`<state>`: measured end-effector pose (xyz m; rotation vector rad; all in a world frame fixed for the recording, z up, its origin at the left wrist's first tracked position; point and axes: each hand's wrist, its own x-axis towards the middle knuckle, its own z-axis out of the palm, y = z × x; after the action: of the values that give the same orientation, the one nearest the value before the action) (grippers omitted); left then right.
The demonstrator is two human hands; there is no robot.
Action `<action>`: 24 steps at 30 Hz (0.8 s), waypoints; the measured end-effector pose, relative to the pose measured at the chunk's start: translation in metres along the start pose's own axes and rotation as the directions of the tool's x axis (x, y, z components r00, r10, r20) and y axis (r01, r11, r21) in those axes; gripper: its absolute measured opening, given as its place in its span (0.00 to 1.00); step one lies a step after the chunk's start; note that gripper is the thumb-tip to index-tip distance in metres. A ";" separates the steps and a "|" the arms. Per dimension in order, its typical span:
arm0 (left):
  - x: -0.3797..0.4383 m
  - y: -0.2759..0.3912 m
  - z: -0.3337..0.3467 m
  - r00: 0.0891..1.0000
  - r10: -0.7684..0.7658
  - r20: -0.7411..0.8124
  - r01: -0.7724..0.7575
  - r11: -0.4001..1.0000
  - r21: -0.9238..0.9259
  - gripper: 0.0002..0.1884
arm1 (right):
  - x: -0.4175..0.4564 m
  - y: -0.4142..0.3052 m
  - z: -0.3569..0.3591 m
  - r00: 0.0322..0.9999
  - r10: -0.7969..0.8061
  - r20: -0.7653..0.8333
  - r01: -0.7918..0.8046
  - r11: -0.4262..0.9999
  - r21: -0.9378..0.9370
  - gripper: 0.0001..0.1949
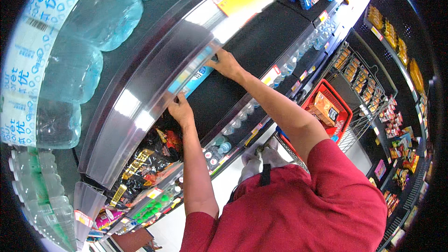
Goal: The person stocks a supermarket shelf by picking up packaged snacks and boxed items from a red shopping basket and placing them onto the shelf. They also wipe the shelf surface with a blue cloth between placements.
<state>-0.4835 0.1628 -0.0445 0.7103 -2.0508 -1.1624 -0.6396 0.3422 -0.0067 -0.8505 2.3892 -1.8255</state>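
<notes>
A light blue flat package with printed writing lies along the front of a black shelf, partly behind a clear plastic shelf guard. My left hand grips its near end, thumb on top. At the far end my right hand holds it, with the thumb reaching over the edge. The guard blurs the package's front, and some of my fingers are hidden.
Large water bottles line the upper shelf. Black snack bags lie beside my left forearm. Smaller bottles stand on the shelf below. Behind my right arm, a red basket holding a boxed item sits at a wire cart.
</notes>
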 end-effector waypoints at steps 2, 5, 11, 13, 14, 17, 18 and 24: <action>-0.005 0.008 0.004 0.998 0.037 -0.050 -0.040 0.998 -0.048 0.23 | -0.001 0.002 0.000 0.998 -0.028 -0.057 0.028 1.000 -0.003 0.42; -0.010 0.006 0.002 0.993 0.059 -0.103 -0.058 0.998 0.016 0.32 | -0.017 -0.005 -0.013 0.988 -0.087 -0.124 0.093 0.995 0.041 0.37; -0.057 0.015 -0.014 0.997 -0.006 0.076 0.007 1.000 -0.018 0.39 | -0.143 -0.022 -0.074 0.971 0.004 -0.239 0.023 0.994 0.108 0.24; -0.082 0.038 -0.016 0.990 -0.012 0.140 0.010 1.000 0.020 0.39 | -0.206 0.006 -0.095 0.953 0.102 -0.287 -0.083 0.994 0.077 0.23; -0.090 0.040 -0.022 0.985 0.006 0.170 -0.012 0.999 0.036 0.38 | -0.239 0.014 -0.108 0.928 0.207 -0.310 -0.190 0.978 0.084 0.24; -0.111 0.048 -0.036 0.976 0.077 0.206 -0.097 0.991 0.090 0.36 | -0.347 0.073 -0.156 0.814 0.346 -0.466 -0.468 0.866 -0.175 0.25; -0.117 0.053 -0.041 0.974 0.098 0.205 -0.125 0.985 0.122 0.35 | -0.376 0.082 -0.173 0.710 0.456 -0.536 -0.617 0.771 -0.161 0.27; -0.141 0.072 -0.037 0.928 0.255 0.270 -0.318 0.921 0.225 0.32 | -0.533 0.122 -0.227 0.216 0.628 -0.747 -0.974 0.086 -0.209 0.31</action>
<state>-0.3759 0.2789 -0.0070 0.3809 -2.4458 -0.8432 -0.3099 0.7921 -0.2065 1.1851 2.7161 -0.5985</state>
